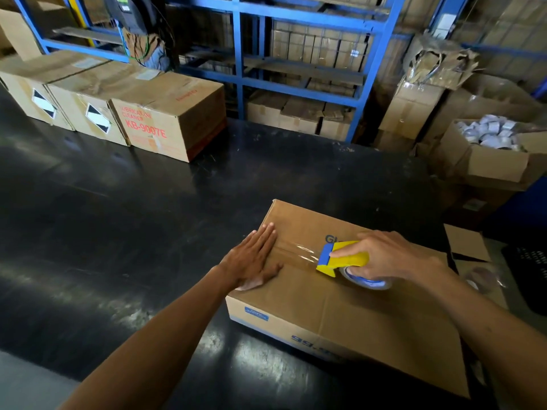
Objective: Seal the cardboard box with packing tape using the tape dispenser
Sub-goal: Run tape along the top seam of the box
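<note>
A closed brown cardboard box [340, 315] lies on the black table [133, 232] at the lower right. My left hand [254, 261] presses flat, fingers apart, on the box's left end over the centre seam. My right hand [393, 255] grips a yellow and blue tape dispenser [343, 257] with a blue-cored roll, resting on the box top near the middle. A strip of clear packing tape [296, 251] stretches along the seam from under my left fingers to the dispenser's blade.
Three sealed cartons [165, 113] stand in a row at the table's far left. Blue metal racking [239, 69] with stacked boxes runs behind. An open carton of white rolls [488, 149] sits at the right, with a spare tape roll [482, 279] right of my box.
</note>
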`<state>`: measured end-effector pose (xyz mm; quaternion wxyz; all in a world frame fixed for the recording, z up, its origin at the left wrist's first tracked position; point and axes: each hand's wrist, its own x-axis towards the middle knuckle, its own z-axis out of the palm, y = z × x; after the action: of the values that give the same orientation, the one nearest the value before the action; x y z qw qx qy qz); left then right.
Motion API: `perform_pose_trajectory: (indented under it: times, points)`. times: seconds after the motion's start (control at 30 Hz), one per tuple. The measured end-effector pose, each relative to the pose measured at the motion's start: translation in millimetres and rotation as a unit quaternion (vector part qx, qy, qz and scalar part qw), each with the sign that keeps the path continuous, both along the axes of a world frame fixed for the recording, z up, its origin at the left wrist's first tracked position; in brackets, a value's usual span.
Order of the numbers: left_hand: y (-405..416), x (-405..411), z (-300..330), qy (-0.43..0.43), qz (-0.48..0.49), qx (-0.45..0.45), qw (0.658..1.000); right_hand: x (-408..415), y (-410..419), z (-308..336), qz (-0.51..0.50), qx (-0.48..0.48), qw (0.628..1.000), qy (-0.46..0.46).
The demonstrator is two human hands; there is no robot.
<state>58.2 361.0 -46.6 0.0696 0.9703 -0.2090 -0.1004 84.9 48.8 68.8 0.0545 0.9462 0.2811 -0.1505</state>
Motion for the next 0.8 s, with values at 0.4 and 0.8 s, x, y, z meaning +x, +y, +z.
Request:
perform_pose_trajectory:
  times: [0.4, 0.8]
  points:
    - [-115, -28, -9, -0.042, 0.011, -0.007, 0.999, -3, 8, 8, -0.009, 0.026, 1.0, 0.01]
    - [-110, -30, 0, -0.061, -0.009, 0.033, 0.998, -12, -13, 12, 0.022, 0.019, 1.0, 0.002]
